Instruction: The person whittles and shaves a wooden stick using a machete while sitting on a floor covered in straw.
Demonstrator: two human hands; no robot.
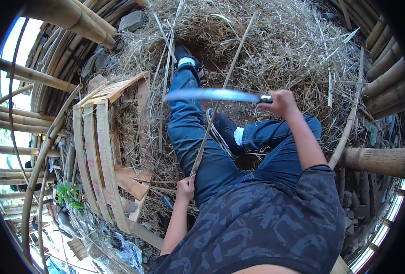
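Right hand (282, 101) grip: fist closed round the handle of a long knife (214, 95), blade out flat to the person's left, blurred, crossing over the strip. Left hand (185, 186) grip: fingers closed round the near end of a thin bamboo strip (220, 98), down beside the left thigh. Strip runs up and away from that hand, over the left leg (188, 132), far end reaching into the straw (266, 45). Held at one end like that, most of its length is free for the blade to meet; blade and strip cross about midway, contact not clear because of the blur.

Person sits on the ground, jeans, dark patterned shirt, left leg stretched forward, right leg folded in with the shoe (223, 130) tucked toward the other knee. Legs apart leave the strip room between body and blade.

Left of the leg lies a curved frame (97, 146) of flat bamboo slats, on its side on the straw, with pale wood offcuts (131, 180) at its near end. Thick bamboo poles (70, 16) ring the spot, upper left and along the right side. A few green leaves (70, 194) show at lower left. Loose split strips lie scattered over the straw.
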